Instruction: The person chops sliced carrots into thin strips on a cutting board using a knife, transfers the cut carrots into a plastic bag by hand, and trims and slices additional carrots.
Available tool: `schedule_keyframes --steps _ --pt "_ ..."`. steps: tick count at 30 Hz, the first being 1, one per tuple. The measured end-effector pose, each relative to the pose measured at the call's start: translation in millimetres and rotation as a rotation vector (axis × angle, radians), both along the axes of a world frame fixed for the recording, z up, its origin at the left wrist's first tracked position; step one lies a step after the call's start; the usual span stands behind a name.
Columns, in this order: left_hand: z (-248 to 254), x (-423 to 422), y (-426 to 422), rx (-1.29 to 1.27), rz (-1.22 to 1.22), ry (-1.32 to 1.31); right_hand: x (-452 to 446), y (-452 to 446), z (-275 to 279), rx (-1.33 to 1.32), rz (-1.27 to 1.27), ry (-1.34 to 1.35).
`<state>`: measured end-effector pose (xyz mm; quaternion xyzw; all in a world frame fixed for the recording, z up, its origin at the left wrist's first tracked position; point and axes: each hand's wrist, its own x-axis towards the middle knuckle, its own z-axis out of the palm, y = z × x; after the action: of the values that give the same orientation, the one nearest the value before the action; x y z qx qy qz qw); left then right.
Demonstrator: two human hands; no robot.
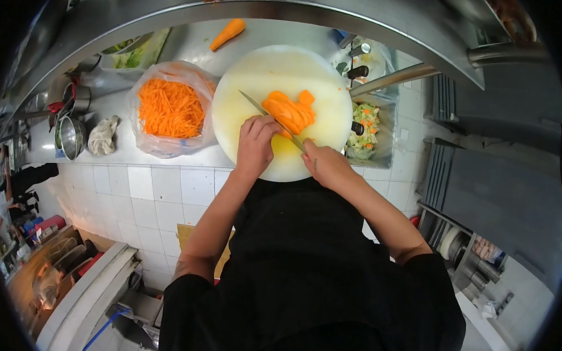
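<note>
On a round white cutting board (239, 77) lie several thin carrot slices (294, 114), overlapping in a fanned pile. My right hand (326, 165) is wrapped round the handle of a kitchen knife (265, 111), its blade slanting up and left across the board along the edge of the slices. My left hand (256, 144) is closed, with bent fingertips by the flat of the blade, pressing on a piece of carrot (285, 134). Most of that piece is hidden by the fingers and the knife.
Left of the board stands a plastic bag of shredded carrot (170, 108). A whole peeled carrot (228, 35) lies behind it. At right is a bin of vegetable scraps (364, 131). A crumpled cloth (103, 135) and metal bowl (72, 137) sit far left. A steel shelf (274, 9) overhangs the back.
</note>
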<state>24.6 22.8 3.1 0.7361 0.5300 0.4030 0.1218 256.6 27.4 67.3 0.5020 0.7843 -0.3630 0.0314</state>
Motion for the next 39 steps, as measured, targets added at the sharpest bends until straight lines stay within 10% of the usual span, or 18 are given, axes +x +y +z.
schedule_keyframes --steps 13,20,39 --pt "1 0 -1 -0.001 0.005 -0.025 50 -29 80 -0.016 0.042 -0.076" --pt "1 -3 0 -0.028 -0.019 -0.053 7 1 -2 -0.043 0.01 -0.032" --pt "25 -56 5 -0.33 -0.076 -0.096 6 1 -14 0.033 -0.031 0.08"
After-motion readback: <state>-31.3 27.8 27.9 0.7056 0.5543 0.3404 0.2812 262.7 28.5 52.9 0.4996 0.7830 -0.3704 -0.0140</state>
